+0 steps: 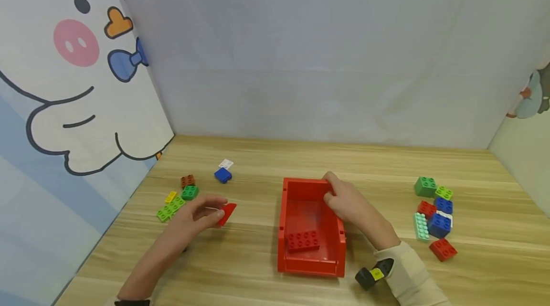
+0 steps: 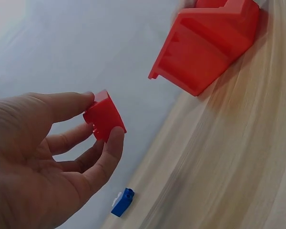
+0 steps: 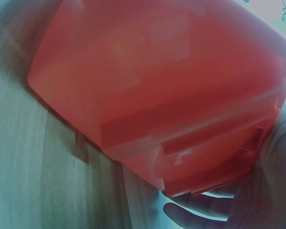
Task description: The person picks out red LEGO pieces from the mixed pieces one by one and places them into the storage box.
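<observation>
My left hand (image 1: 198, 215) pinches a red toy brick (image 2: 108, 118) between thumb and fingertips, held up left of the red bin (image 1: 307, 213). In the left wrist view the brick's studs face the palm. My right hand (image 1: 349, 203) grips the bin's far right corner, thumb inside and fingers over the back rim. The right wrist view is filled by the bin's outer side, with fingers (image 3: 195, 217) wrapped past its edge. Inside the bin, near its low front, lies a red eight-stud brick (image 1: 303, 240).
Left on the wooden table are a light green brick (image 1: 171, 208), a yellow one (image 1: 171, 196), a green one (image 1: 189, 192), a brown one (image 1: 187, 181), a blue one (image 1: 223, 175) and a white piece (image 1: 226, 163). Several more bricks, including a red one (image 1: 443, 249), lie at right.
</observation>
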A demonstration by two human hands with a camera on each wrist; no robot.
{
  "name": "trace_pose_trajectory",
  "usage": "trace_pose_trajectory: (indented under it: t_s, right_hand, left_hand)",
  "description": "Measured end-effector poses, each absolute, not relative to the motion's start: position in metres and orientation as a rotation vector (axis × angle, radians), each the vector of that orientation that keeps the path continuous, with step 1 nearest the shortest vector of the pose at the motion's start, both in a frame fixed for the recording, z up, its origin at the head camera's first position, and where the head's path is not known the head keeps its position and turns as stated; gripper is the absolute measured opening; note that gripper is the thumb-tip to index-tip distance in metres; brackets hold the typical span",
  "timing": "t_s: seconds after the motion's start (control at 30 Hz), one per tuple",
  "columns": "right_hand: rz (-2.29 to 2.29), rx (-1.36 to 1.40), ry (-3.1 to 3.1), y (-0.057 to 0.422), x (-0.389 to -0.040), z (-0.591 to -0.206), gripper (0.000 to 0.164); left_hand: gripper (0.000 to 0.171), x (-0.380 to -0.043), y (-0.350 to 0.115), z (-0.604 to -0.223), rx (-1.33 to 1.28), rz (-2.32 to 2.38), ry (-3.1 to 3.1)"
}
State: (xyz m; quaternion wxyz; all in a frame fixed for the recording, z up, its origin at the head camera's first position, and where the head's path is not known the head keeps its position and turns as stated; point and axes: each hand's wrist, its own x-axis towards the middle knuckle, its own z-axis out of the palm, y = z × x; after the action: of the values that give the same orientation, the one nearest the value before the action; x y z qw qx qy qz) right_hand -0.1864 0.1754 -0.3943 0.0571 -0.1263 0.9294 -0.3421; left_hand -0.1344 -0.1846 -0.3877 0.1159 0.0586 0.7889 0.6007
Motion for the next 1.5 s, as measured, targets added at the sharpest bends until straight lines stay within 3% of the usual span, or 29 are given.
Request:
trace_pose_trajectory:
  t_s: [0.83, 1.2, 1.5]
  right_hand:
    - [-1.068, -0.379, 2.821, 0.175, -0.184, -0.395, 0.022]
    - [-1.043, -0.395, 2.845, 0.176, -0.187, -0.396, 0.022]
    - [-1.031, -0.395, 2.85, 0.176, -0.188, -0.398, 0.022]
  left_hand:
    - [0.029, -0.142, -0.147, -0.362, 0.536, 1.555, 2.443]
    - [0.026, -0.13, -0.119, -0.324, 0.632, 1.568, 2.345]
    - [0.027, -0.142, -0.109, -0.343, 0.735, 1.577, 2.339]
